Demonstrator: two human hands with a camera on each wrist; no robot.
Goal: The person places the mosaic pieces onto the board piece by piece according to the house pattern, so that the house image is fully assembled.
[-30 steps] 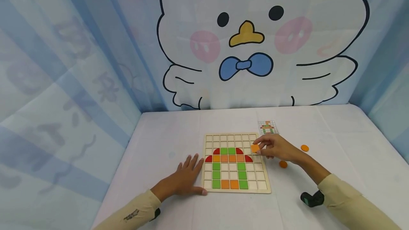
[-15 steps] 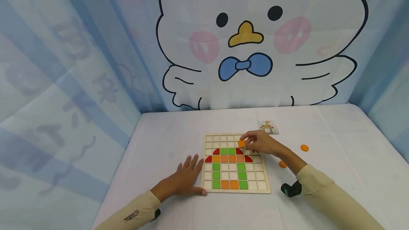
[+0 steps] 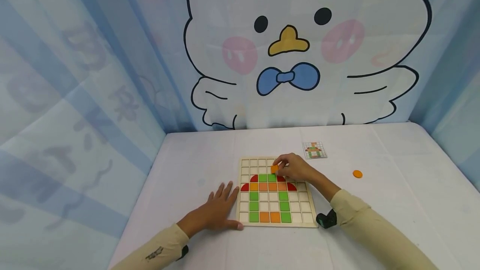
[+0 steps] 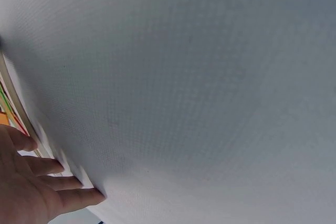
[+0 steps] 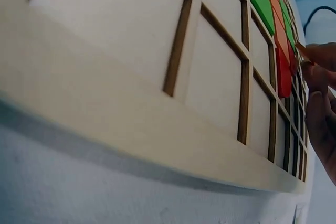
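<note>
My right hand (image 3: 296, 167) pinches an orange square tile (image 3: 274, 169) between thumb and fingertips, just over the row of green tiles (image 3: 267, 178) on the wooden grid board (image 3: 315, 222). In the right wrist view the held tile (image 5: 303, 52) is seen edge-on beside the red and green pieces. My left hand (image 3: 215, 211) lies with fingers spread along the board's left edge, thumb by its lower corner. The left wrist view shows the left fingers (image 4: 79, 198) straight against the white cloth. Red, green and orange pieces fill part of the grid.
A small pattern card (image 3: 315, 150) lies behind the board to the right. One orange round piece (image 3: 358, 174) sits on the white tabletop (image 3: 412, 186) farther right. A printed curtain (image 3: 210, 53) stands behind the table.
My right hand has carried the orange square tile leftward over the board, from its right side to above the green row. The forearm now hides an orange round piece. The left hand stays put.
</note>
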